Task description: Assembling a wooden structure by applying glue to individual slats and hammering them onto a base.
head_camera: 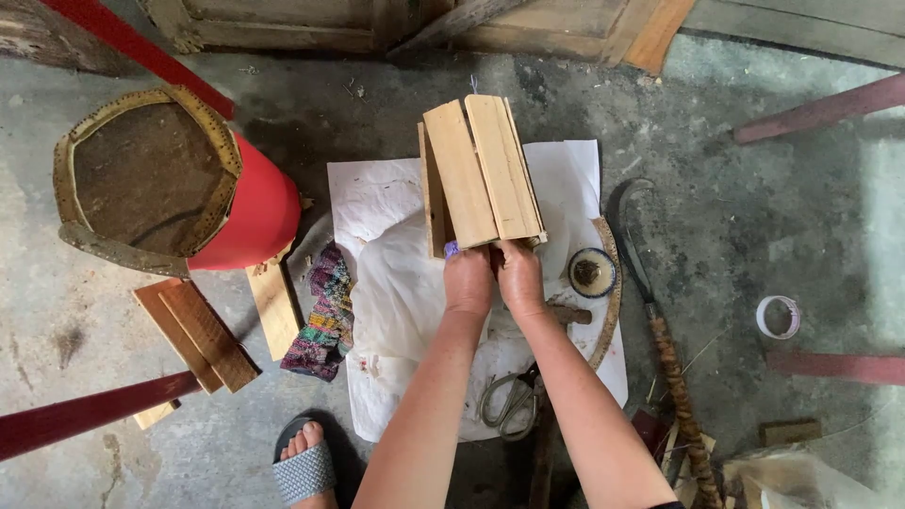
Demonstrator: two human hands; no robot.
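Observation:
My left hand (468, 280) and my right hand (520, 275) together grip the near end of a bundle of light wooden slats (481, 170), held side by side and pointing away from me. A bit of purple band shows at the bundle's near left corner. The bundle hangs over white paper sheets (377, 203) spread on the concrete floor.
A red drum shell with a worn hide rim (165, 179) stands at left, loose wooden slats (198, 335) and a knitted cloth (325, 316) beside it. Scissors (509, 401), a small bowl (592, 271), a sickle (650, 283) and a tape roll (779, 317) lie right. My sandalled foot (304, 462) is below.

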